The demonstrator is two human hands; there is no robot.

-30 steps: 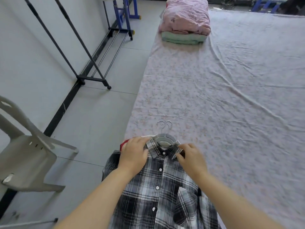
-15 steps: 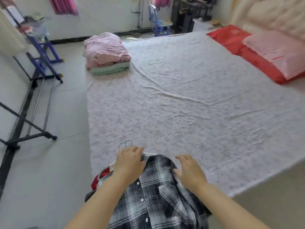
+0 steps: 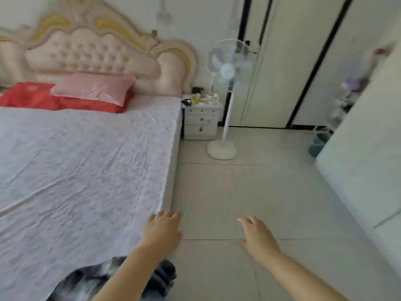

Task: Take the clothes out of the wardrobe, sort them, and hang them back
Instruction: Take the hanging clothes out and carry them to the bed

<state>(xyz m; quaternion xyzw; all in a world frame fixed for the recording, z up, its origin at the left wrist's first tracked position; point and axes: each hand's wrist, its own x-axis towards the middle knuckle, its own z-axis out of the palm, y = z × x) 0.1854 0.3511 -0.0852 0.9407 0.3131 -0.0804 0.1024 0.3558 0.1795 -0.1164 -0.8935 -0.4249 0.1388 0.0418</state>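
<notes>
1. Left hand (image 3: pixel 161 232): lower centre, above the bed edge. Fingers straight and close together, holding nothing.
2. Right hand (image 3: pixel 257 237): lower centre-right, over the floor (image 3: pixel 227 192). Fingers loosely apart, empty.
3. Plaid shirt (image 3: pixel 84 281): bottom edge, lying on the bed sheet (image 3: pixel 76 170), partly hidden by the left forearm. Soft woven check in black, grey and white; blurred.
4. Wardrobe (image 3: pixel 282 61): upper right. Tall, flat, pale panels with black edging. Hanging clothes (image 3: pixel 353 83) at far right are an indistinct blur.
5. Sheet: thin, creased, faintly printed. Floor: smooth pale tiles.

Step, as judged: fetching the next garment. Lift each hanger by its hook and support the cloth underneath so it does not slip off.
</notes>
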